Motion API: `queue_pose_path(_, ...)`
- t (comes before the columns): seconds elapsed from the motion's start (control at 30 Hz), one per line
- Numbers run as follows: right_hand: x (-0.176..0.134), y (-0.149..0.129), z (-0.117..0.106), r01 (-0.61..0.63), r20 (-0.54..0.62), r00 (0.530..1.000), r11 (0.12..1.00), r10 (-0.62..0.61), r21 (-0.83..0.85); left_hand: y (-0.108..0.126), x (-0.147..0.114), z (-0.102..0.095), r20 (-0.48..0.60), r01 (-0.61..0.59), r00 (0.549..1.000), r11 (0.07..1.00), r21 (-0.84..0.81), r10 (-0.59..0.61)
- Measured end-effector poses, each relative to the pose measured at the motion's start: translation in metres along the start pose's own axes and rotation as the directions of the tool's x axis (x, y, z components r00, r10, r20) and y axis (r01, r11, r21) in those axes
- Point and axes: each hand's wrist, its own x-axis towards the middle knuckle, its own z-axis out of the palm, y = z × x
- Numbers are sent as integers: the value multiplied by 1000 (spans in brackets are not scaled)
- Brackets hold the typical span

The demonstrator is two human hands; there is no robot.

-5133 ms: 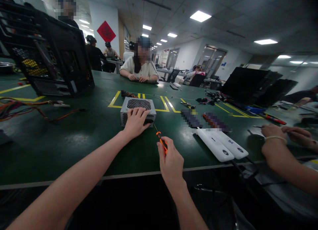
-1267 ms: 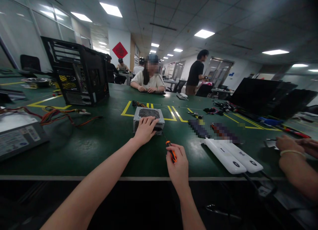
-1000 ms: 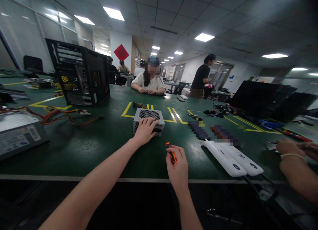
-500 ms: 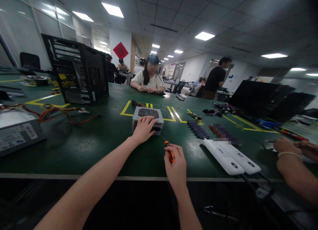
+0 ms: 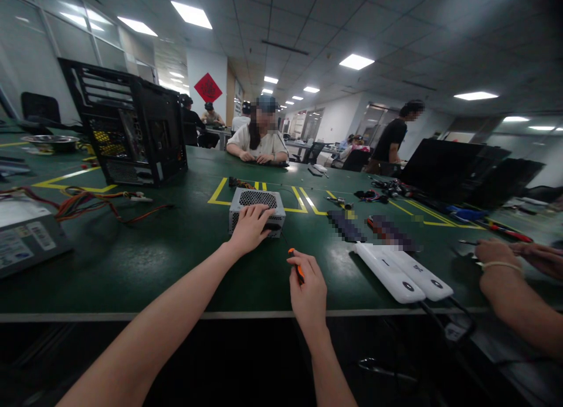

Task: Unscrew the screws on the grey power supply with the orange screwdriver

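A grey computer power supply unit (image 5: 258, 198) with a honeycomb-pierced top sits on the green table in front of me. My left hand (image 5: 250, 228) lies over its near side, fingers across the top and thumb down the front, gripping it. Low to the right, my right hand (image 5: 308, 281) is closed around a screwdriver (image 5: 292, 254) with an orange and black handle. The thin shaft points up and left to the unit's lower right corner. Whether its tip touches a screw is too small to tell.
A black computer case (image 5: 127, 125) and another power supply with loose cables (image 5: 30, 237) stand left. Two white power banks (image 5: 391, 272) with cables lie right, beside a co-worker's hands (image 5: 501, 260). Black monitors (image 5: 453, 169) are farther back. Opposite sits another person (image 5: 259, 134).
The view has turned slightly right, so the scene sits further left. My right fingers now cover more of the screwdriver handle. My left hand stays on the power supply unit.
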Motion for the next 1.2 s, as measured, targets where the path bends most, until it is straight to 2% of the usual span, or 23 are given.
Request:
queue_pose_path(0.13, -1, 1, 0, 14, -7, 1000, 1000, -14, 8, 0, 0, 1, 4, 3, 1000, 1000, -4, -3)
queue_pose_path(0.3, 0, -4, -1, -73, 21, 997, 996, 72, 44, 0, 0, 2, 4, 6, 1000, 1000, -9, -6)
queue_pose_path(0.53, 1, -7, 0, -149, 54, 987, 989, 150, -25, 0, 0, 0, 15, -18, 1000, 1000, 8, 18)
queue_pose_path(0.83, -1, -3, 1, -172, 54, 983, 985, 173, -18, 0, -1, 2, 14, -41, 999, 999, 36, 41)
queue_pose_path(1.0, 1, -5, 1, -141, 41, 989, 990, 141, -4, 1, -1, 4, -4, -28, 1000, 999, 20, 29)
queue_pose_path(1.2, 1, -9, 1, -179, 43, 983, 983, 180, -32, 1, -2, 4, -11, -33, 999, 999, 16, 33)
